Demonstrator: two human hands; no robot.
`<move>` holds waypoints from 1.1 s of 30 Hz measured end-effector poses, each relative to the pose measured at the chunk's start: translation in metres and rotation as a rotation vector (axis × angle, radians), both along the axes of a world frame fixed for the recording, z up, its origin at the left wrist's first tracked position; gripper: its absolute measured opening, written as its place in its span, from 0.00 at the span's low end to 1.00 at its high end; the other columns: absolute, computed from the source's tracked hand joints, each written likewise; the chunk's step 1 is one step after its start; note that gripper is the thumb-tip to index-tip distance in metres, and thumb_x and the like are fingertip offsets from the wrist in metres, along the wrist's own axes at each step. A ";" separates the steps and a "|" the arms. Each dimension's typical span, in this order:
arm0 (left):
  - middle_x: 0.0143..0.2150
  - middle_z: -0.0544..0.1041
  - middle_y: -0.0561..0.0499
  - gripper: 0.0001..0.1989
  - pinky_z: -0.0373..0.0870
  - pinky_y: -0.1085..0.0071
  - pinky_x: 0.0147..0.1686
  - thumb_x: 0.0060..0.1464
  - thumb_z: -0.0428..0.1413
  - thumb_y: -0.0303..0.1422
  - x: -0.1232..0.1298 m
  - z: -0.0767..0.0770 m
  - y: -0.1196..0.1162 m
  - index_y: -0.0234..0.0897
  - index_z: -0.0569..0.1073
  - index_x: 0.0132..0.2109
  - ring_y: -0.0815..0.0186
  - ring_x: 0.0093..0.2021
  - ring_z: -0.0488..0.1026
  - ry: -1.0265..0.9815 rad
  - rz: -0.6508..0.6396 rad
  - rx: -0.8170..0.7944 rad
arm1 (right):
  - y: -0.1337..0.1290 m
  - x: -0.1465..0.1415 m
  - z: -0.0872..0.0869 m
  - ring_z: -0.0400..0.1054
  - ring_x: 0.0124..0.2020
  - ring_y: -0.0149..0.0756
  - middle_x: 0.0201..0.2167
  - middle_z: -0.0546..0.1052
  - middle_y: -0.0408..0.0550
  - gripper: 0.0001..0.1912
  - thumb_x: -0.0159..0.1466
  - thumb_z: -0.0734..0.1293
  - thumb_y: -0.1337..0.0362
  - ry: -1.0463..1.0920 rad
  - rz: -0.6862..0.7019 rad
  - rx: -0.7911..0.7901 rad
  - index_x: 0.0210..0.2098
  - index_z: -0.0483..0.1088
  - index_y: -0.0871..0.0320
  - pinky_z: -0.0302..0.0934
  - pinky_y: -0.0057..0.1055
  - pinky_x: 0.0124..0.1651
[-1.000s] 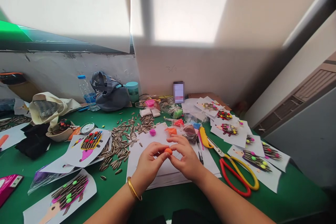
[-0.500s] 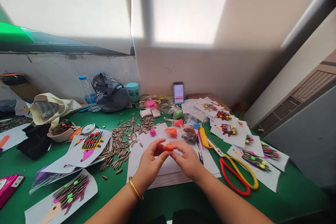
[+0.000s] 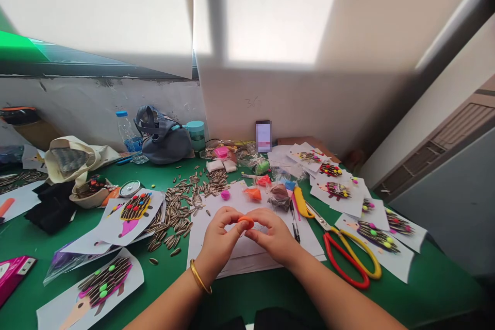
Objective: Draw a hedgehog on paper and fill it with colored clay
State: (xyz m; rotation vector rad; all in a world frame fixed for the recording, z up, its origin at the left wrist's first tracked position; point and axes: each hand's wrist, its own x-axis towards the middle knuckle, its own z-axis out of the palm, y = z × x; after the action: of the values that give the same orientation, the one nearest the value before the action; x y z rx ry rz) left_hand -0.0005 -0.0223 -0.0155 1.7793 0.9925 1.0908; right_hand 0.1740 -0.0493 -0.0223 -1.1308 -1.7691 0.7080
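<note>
A small piece of orange modelling clay is pinched between both hands above white paper. My left hand has its thumb pressed on the clay, fingers curled behind it. From the other side, my right hand grips it with thumb and fingertips. Just beyond lie a bigger lump of orange clay, a pink clay ball and bagged brown clay. Black pens rest at the paper's right side.
Sunflower seeds are strewn left of the paper. Red-and-yellow scissors and a yellow cutter lie on the right. Hedgehog pictures spread along both sides. A phone leans on the wall near a bag.
The orange clay has been turned and flattened between my fingers, shifting slightly left and down. The things on the table have stayed put.
</note>
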 end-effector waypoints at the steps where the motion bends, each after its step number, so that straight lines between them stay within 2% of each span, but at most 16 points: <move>1: 0.37 0.75 0.49 0.11 0.69 0.66 0.42 0.58 0.57 0.41 0.000 0.000 0.000 0.39 0.78 0.37 0.62 0.40 0.72 -0.011 -0.024 -0.040 | 0.000 0.000 0.000 0.71 0.46 0.40 0.41 0.79 0.46 0.09 0.65 0.68 0.56 0.016 -0.005 -0.005 0.42 0.76 0.50 0.62 0.37 0.51; 4: 0.44 0.75 0.47 0.14 0.70 0.65 0.44 0.57 0.58 0.41 0.001 -0.002 -0.001 0.40 0.75 0.47 0.62 0.44 0.73 -0.019 -0.061 -0.127 | 0.001 0.001 -0.001 0.71 0.43 0.40 0.38 0.79 0.47 0.08 0.66 0.66 0.59 0.019 -0.079 -0.001 0.39 0.76 0.52 0.63 0.37 0.48; 6: 0.46 0.75 0.47 0.17 0.70 0.64 0.45 0.56 0.59 0.41 0.002 -0.003 0.000 0.42 0.74 0.51 0.61 0.44 0.72 0.009 -0.057 -0.110 | 0.000 0.000 -0.002 0.71 0.41 0.39 0.36 0.79 0.47 0.06 0.64 0.67 0.61 -0.034 -0.108 0.023 0.37 0.76 0.53 0.63 0.37 0.47; 8: 0.42 0.75 0.48 0.14 0.69 0.64 0.45 0.55 0.59 0.40 0.001 -0.003 0.001 0.42 0.76 0.47 0.62 0.43 0.72 0.043 -0.048 -0.046 | -0.001 0.000 -0.002 0.71 0.37 0.38 0.33 0.78 0.46 0.05 0.63 0.66 0.63 -0.099 -0.104 0.041 0.33 0.75 0.54 0.63 0.37 0.45; 11: 0.35 0.75 0.50 0.09 0.68 0.65 0.43 0.56 0.59 0.40 0.000 -0.002 0.002 0.40 0.79 0.35 0.63 0.39 0.71 0.043 -0.018 0.014 | -0.002 -0.002 -0.002 0.71 0.37 0.38 0.32 0.78 0.45 0.05 0.63 0.67 0.62 -0.120 -0.095 0.023 0.33 0.75 0.54 0.62 0.36 0.45; 15: 0.33 0.74 0.49 0.11 0.68 0.67 0.39 0.55 0.60 0.42 0.000 0.000 0.002 0.39 0.78 0.33 0.63 0.37 0.70 -0.052 0.017 -0.082 | -0.001 -0.001 -0.001 0.71 0.45 0.41 0.42 0.79 0.47 0.12 0.61 0.71 0.55 -0.030 -0.032 -0.016 0.42 0.76 0.51 0.63 0.38 0.50; 17: 0.35 0.73 0.49 0.12 0.69 0.68 0.38 0.55 0.59 0.43 -0.001 0.001 0.002 0.38 0.77 0.34 0.63 0.37 0.70 -0.107 -0.020 -0.159 | 0.000 -0.001 0.000 0.71 0.47 0.41 0.42 0.79 0.46 0.11 0.63 0.69 0.54 0.015 0.025 -0.023 0.42 0.77 0.50 0.62 0.38 0.52; 20: 0.40 0.74 0.48 0.14 0.70 0.67 0.39 0.55 0.59 0.43 -0.001 0.001 0.001 0.38 0.76 0.44 0.64 0.38 0.71 -0.164 -0.089 -0.251 | 0.002 0.000 0.000 0.72 0.44 0.39 0.40 0.80 0.46 0.10 0.67 0.65 0.56 0.061 0.012 -0.023 0.39 0.78 0.50 0.63 0.37 0.50; 23: 0.44 0.74 0.47 0.22 0.70 0.66 0.42 0.53 0.61 0.42 -0.001 0.002 0.000 0.41 0.73 0.54 0.63 0.40 0.72 -0.116 -0.098 -0.229 | 0.001 0.000 -0.001 0.72 0.40 0.39 0.36 0.80 0.46 0.08 0.65 0.66 0.60 0.012 -0.067 0.008 0.38 0.77 0.52 0.64 0.36 0.47; 24: 0.43 0.75 0.47 0.20 0.70 0.65 0.43 0.53 0.61 0.42 -0.001 0.002 0.000 0.41 0.75 0.52 0.63 0.41 0.72 -0.078 -0.089 -0.193 | 0.001 0.000 -0.002 0.72 0.39 0.39 0.35 0.79 0.46 0.06 0.64 0.67 0.61 -0.021 -0.081 0.023 0.36 0.77 0.53 0.64 0.36 0.46; 26: 0.39 0.75 0.48 0.13 0.69 0.65 0.42 0.52 0.62 0.42 0.000 0.002 0.001 0.41 0.80 0.43 0.62 0.40 0.71 -0.022 -0.060 -0.113 | 0.000 -0.001 -0.002 0.71 0.36 0.37 0.31 0.78 0.45 0.06 0.63 0.66 0.64 -0.077 -0.090 0.045 0.32 0.76 0.54 0.63 0.36 0.44; 28: 0.34 0.74 0.49 0.11 0.69 0.66 0.40 0.52 0.62 0.43 0.001 0.002 0.002 0.40 0.81 0.34 0.63 0.37 0.71 -0.022 -0.010 -0.079 | -0.001 -0.002 -0.002 0.71 0.36 0.37 0.32 0.78 0.44 0.05 0.63 0.67 0.63 -0.087 -0.084 0.040 0.32 0.76 0.53 0.63 0.36 0.44; 29: 0.32 0.74 0.49 0.11 0.70 0.67 0.39 0.52 0.61 0.43 0.001 0.002 0.003 0.40 0.80 0.33 0.63 0.36 0.71 -0.043 0.008 -0.087 | -0.001 -0.002 -0.002 0.71 0.38 0.38 0.34 0.78 0.45 0.05 0.63 0.68 0.62 -0.075 -0.076 0.027 0.35 0.76 0.53 0.63 0.36 0.45; 31: 0.32 0.74 0.50 0.12 0.70 0.68 0.37 0.53 0.60 0.43 0.001 0.002 0.003 0.39 0.80 0.33 0.64 0.34 0.71 -0.103 0.012 -0.145 | 0.000 -0.002 -0.002 0.71 0.43 0.41 0.39 0.79 0.46 0.10 0.61 0.70 0.57 -0.029 -0.049 -0.010 0.41 0.77 0.51 0.63 0.37 0.48; 33: 0.33 0.75 0.49 0.14 0.71 0.68 0.37 0.54 0.59 0.44 0.002 0.003 0.002 0.38 0.80 0.33 0.64 0.35 0.72 -0.153 -0.029 -0.215 | 0.000 -0.002 -0.001 0.71 0.45 0.42 0.41 0.79 0.46 0.12 0.62 0.70 0.54 0.018 -0.017 -0.043 0.42 0.77 0.50 0.63 0.37 0.49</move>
State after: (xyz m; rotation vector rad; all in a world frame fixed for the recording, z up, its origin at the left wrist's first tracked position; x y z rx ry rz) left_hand 0.0010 -0.0200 -0.0129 1.5105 0.9500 1.0448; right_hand 0.1723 -0.0489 -0.0236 -1.1635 -1.7341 0.7474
